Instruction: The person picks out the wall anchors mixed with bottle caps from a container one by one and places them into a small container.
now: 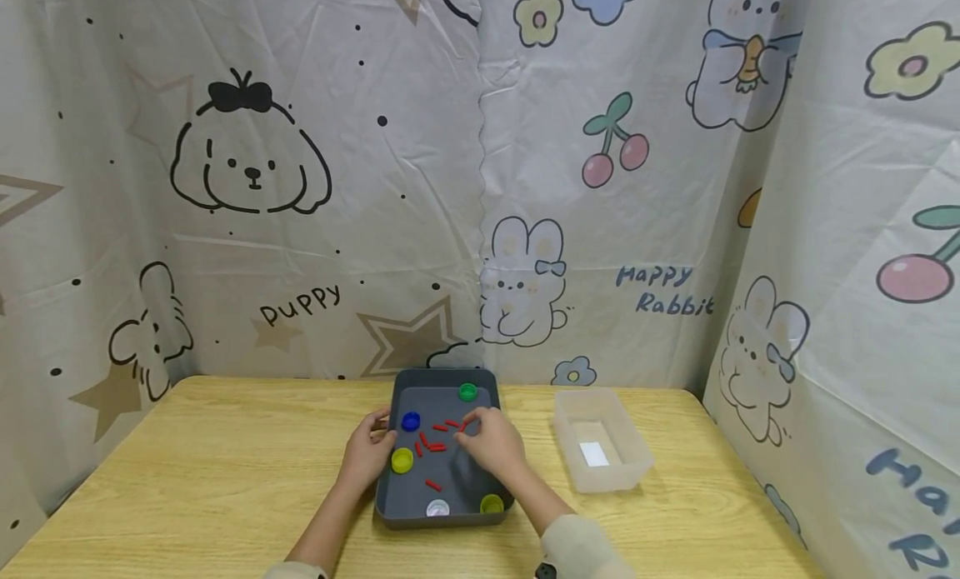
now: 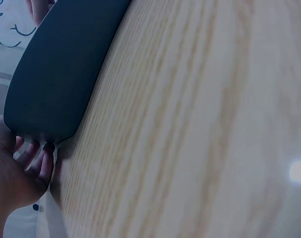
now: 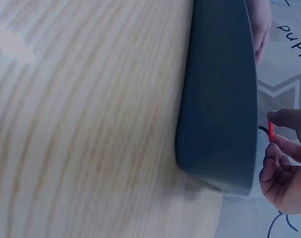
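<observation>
A dark grey rectangular tray (image 1: pixel 461 471) lies on the table. At its left long side, my left hand (image 1: pixel 366 456) holds the wall, thumb at the rim and fingers against the outside. My right hand (image 1: pixel 495 442) is over the tray's right half, pinching a small red stick (image 3: pixel 270 130) between thumb and index finger. Several more red sticks (image 1: pixel 433 485) lie scattered on the tray floor. Round caps sit around them: a green one (image 1: pixel 468 392), a blue one (image 1: pixel 410 421), a yellow one (image 1: pixel 402 460), a clear one (image 1: pixel 437 508) and a yellow-green one (image 1: pixel 491 503).
To the right of the tray stands a translucent plastic box (image 1: pixel 637 461) with a white label (image 1: pixel 594 454). Both are on a light wooden table (image 1: pixel 225 462). A printed curtain (image 1: pixel 300 229) hangs behind the table and along its sides.
</observation>
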Demonstrator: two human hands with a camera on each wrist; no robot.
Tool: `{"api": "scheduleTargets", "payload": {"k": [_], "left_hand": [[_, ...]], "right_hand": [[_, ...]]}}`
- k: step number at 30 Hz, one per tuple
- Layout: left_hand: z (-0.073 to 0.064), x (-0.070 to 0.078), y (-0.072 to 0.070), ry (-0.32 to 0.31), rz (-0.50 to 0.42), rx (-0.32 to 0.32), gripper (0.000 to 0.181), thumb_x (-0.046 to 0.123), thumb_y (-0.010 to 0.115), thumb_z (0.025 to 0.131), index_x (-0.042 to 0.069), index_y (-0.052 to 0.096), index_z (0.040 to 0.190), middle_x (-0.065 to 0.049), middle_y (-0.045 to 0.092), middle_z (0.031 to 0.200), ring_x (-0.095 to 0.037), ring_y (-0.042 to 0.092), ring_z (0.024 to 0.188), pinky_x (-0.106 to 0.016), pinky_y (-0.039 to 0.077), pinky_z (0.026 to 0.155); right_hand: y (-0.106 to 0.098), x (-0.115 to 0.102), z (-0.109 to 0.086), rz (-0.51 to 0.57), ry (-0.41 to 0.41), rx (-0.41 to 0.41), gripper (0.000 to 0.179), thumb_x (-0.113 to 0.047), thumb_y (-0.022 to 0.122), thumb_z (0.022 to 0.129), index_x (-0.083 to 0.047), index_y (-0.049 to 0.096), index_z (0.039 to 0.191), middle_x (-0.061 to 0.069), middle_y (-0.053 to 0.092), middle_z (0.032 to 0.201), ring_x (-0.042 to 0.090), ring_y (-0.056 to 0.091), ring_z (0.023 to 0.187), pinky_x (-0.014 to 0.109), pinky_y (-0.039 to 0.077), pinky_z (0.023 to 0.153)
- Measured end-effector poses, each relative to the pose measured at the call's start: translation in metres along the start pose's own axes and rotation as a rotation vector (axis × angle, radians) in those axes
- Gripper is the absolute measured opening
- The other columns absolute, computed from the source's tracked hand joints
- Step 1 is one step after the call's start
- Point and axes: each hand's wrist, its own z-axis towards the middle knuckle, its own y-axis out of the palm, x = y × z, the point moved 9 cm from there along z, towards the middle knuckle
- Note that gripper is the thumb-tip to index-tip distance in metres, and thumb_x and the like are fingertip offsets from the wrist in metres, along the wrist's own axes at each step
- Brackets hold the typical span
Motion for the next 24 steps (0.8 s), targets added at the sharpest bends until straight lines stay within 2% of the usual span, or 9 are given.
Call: {"api": "scheduleTargets", "payload": {"k": [7, 16, 24], "left_hand": [[-0.001, 0.001, -0.001, 0.003, 0.002, 0.003, 0.041, 0.004, 0.054, 0.09, -0.001, 0.049, 0.131, -0.025, 0.056, 0.118, -0.04, 0.058, 0.106, -0.046, 0.05, 0.088], [-0.001, 0.001, -0.001, -0.004, 0.006, 0.004, 0.041, 0.005, 0.054, 0.09, -0.001, 0.049, 0.131, -0.025, 0.056, 0.118, -0.039, 0.059, 0.104, -0.044, 0.051, 0.086], [-0.001, -0.001, 0.0, -0.009, 0.011, 0.0, 0.042, 0.005, 0.054, 0.09, 0.0, 0.048, 0.131, -0.025, 0.056, 0.119, -0.038, 0.059, 0.103, -0.045, 0.05, 0.086]], "right_hand": [[-0.015, 0.006, 0.002, 0.01, 0.01, 0.01, 0.024, -0.025, 0.074, 0.077, -0.01, 0.069, 0.096, -0.002, 0.056, 0.067, 0.008, 0.046, 0.055, 0.023, 0.037, 0.048], [-0.035, 0.016, 0.005, -0.004, 0.017, 0.034, 0.022, -0.024, 0.074, 0.077, -0.009, 0.07, 0.093, -0.003, 0.05, 0.059, 0.008, 0.044, 0.05, 0.023, 0.034, 0.045], [-0.053, 0.031, 0.006, 0.002, 0.043, 0.059, 0.03, -0.023, 0.072, 0.078, -0.006, 0.07, 0.101, -0.003, 0.051, 0.057, 0.009, 0.043, 0.049, 0.023, 0.032, 0.044]]}}
